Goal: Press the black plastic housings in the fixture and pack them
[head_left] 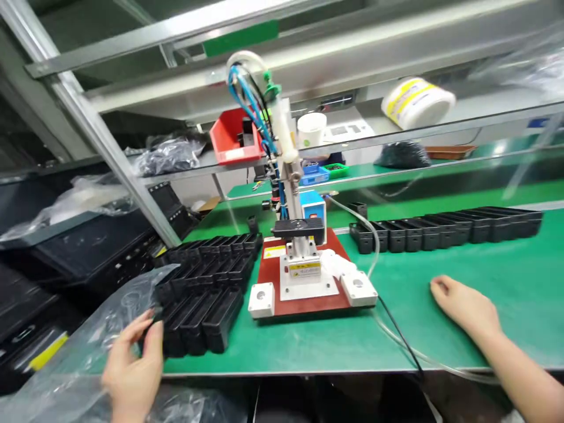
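Note:
My left hand [132, 364] is at the near left edge of the bench, its fingers and thumb closed on the end of one black plastic housing [165, 338] in a packed stack of such housings [207, 276]. My right hand [462, 305] lies on the green bench mat [440, 329] to the right, fingers curled down, nothing visible in it. Between the hands stands a small pneumatic press [299, 235] on a red base plate [268, 267] with two white push buttons [359, 288].
A long row of black housings [445, 229] runs along the far right of the mat. A clear plastic bag [79, 346] lies at the near left. Black cable and clear tubing [396, 335] trail off the front edge. Shelves above hold a red bin [231, 138] and tape rolls.

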A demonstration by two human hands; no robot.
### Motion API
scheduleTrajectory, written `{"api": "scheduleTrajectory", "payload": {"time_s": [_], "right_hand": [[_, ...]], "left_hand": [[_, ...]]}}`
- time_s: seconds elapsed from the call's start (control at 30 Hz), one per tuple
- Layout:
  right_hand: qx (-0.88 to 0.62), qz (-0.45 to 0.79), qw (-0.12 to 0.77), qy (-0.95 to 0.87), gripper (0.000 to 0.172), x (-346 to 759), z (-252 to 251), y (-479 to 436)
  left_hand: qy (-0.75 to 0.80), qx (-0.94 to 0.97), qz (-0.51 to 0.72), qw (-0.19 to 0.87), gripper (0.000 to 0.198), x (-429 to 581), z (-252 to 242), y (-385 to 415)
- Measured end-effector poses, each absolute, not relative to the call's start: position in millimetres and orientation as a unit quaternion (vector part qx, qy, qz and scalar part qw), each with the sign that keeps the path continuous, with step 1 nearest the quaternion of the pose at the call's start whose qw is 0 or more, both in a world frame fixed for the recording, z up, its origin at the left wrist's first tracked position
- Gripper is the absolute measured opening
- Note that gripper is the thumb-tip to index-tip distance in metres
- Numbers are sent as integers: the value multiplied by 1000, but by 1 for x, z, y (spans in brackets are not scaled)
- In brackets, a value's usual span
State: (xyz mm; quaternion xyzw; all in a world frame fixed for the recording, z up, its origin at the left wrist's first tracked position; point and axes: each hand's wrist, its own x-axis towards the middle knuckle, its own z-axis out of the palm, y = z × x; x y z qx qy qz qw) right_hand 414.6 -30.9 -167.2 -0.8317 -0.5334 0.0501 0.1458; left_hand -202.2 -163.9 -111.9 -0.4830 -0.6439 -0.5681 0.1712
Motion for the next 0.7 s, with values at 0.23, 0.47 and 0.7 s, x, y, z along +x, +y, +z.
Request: {"api": "scheduleTrajectory", "payload": {"time_s": [0.23, 0.47, 0.7], "right_hand": [[-821, 80, 198, -529, 34, 414, -167, -37], [-812, 94, 238, -525, 32, 424, -174, -32], [-814, 91, 241, -520, 31, 422, -174, -33]], "left_hand": [[-417, -733, -495, 208, 29, -47, -23, -63], [-444, -789, -399, 149, 31, 3, 4, 2], [-450, -800, -375, 133, 29, 6, 4, 7]]}}
